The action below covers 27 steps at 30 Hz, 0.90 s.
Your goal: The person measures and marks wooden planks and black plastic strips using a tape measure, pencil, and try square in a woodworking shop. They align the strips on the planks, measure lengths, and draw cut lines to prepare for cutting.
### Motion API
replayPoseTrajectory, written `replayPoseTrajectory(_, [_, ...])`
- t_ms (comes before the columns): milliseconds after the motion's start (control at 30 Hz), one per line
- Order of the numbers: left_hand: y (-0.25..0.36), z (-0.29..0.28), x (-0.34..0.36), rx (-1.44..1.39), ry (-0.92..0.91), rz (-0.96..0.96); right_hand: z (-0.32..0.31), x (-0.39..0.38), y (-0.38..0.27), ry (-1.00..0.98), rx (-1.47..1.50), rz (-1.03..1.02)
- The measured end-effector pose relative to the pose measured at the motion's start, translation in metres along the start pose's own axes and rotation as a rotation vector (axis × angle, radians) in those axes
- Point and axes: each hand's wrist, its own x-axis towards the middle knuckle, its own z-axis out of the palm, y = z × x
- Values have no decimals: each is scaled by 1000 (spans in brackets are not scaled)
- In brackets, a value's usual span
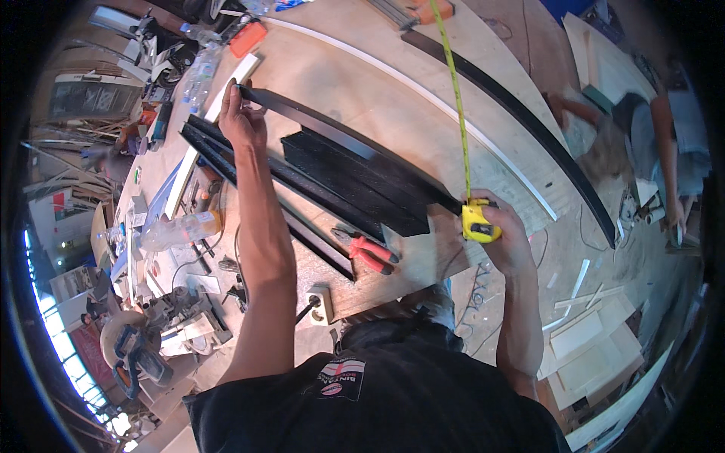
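Note:
My left hand (243,121) is closed on the far-left end of a long black bar (340,136), thumb and fingers pinching it. The bar runs slantwise to the right, its other end beside a yellow tape measure (481,221). My right hand (507,230) is wrapped round the tape measure's case; whether its fingers also grip the bar's end is hidden. From the case a yellow blade (457,98) stretches away past the top of the picture. More black channel pieces (355,181) lie below the bar on the wooden table (423,260). Red-handled pliers (368,251) rest near them.
A long white strip (400,72) and a black strip (521,109) lie across the far side. Plastic bottles (181,230) and an orange-red object (248,38) are at left. A power socket (319,304) sits by the near edge. Another person (642,128) is at right.

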Motion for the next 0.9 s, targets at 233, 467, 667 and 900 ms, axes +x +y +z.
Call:
replayPoseTrajectory(233, [24,-18,-40,-369,140,57,52,-65,30,-11,237,11])
replayPoseTrajectory(467, [47,-40,-70,-517,241,-54,88,-115,76,121,94,5])
replayPoseTrajectory(667, [70,-55,-99,-554,232,-64,105,-147,95,339,-521,-106])
replayPoseTrajectory(900, [80,-63,-115,-579,107,-70,122,-157,104,246,-916,-262])
